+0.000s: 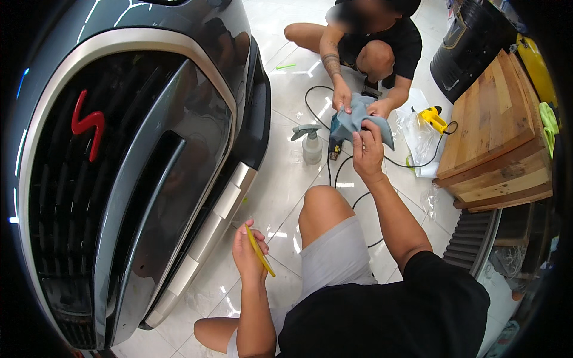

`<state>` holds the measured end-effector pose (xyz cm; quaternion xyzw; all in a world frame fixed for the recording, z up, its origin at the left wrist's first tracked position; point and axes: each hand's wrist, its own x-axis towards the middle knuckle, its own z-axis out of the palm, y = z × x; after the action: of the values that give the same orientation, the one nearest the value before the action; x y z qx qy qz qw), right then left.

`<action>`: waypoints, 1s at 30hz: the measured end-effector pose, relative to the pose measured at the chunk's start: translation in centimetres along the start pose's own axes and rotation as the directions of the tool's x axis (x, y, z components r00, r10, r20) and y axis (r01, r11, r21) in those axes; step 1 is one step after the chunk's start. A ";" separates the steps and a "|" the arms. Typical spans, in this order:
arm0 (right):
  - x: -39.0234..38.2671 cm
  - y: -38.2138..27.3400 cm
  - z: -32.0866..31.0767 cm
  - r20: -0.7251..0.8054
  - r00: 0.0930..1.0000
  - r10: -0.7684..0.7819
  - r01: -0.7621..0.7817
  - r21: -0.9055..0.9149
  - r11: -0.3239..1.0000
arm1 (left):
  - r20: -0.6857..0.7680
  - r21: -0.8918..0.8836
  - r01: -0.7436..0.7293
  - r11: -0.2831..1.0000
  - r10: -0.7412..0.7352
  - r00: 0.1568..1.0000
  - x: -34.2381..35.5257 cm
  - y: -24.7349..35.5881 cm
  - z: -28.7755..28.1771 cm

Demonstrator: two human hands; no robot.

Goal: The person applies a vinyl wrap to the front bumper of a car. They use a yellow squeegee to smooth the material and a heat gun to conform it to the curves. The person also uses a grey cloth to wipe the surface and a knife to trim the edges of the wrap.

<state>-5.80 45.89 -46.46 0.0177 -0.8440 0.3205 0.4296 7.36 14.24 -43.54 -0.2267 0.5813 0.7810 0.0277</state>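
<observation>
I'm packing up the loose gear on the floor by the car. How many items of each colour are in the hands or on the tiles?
Yellow: 2, the flat tool in the left hand and the heat gun.
Grey-blue: 1, the film piece gripped by the right hand and the co-worker's hands.
Clear: 1, the spray bottle.
Total: 4

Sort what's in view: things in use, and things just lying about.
In use: yellow strip tool in left hand; blue-grey film piece gripped by right hand and the co-worker's hands.

Lying about: spray bottle, yellow heat gun, black cable, wooden crate.
</observation>
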 end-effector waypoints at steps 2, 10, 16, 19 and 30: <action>-0.2 -0.1 -0.2 0.044 0.999 0.018 -0.021 0.064 0.998 | -0.058 -0.059 0.025 0.998 -0.028 0.998 0.0 0.4 0.4; 0.6 -0.8 -0.7 -0.050 0.991 0.127 -0.119 0.149 0.982 | -0.083 -0.133 -0.084 0.987 0.074 0.994 0.4 0.9 0.9; 2.5 -1.0 0.4 -0.123 0.992 0.025 -0.026 -0.008 1.000 | -0.019 -0.153 -0.110 0.982 0.109 0.994 -0.3 2.1 3.2; 4.8 -0.5 0.7 -0.231 0.958 0.170 -0.140 0.142 0.980 | -0.052 -0.144 -0.111 0.983 0.104 0.993 -0.6 1.6 1.8; 19.1 0.6 1.9 0.057 0.860 0.508 -0.456 0.532 0.713 | -0.022 -0.151 -0.085 0.985 0.083 0.996 -0.1 -0.5 -1.4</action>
<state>-19.41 49.97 -33.54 -0.1006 -0.6768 0.6409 0.3480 8.03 13.08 -44.25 -0.2094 0.5292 0.8218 -0.0270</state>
